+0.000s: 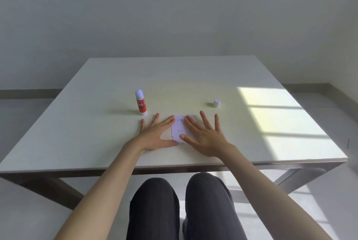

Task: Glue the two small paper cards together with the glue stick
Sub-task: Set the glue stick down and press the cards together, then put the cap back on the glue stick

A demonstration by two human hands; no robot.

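A small white paper card (179, 131) with faint marks lies flat on the table (96, 123), near the front middle. Whether a second card lies under it I cannot tell. My left hand (155, 136) rests flat with fingers spread at the card's left edge, fingertips touching it. My right hand (203, 135) lies flat over the card's right part, fingers spread. The red and white glue stick (141, 103) stands upright and uncapped behind my left hand. Its white cap (217, 102) stands apart at the right.
Sunlight falls in a bright window-shaped patch on the table's right side. My legs in dark trousers show below the table's front edge. A plain wall stands behind the table.
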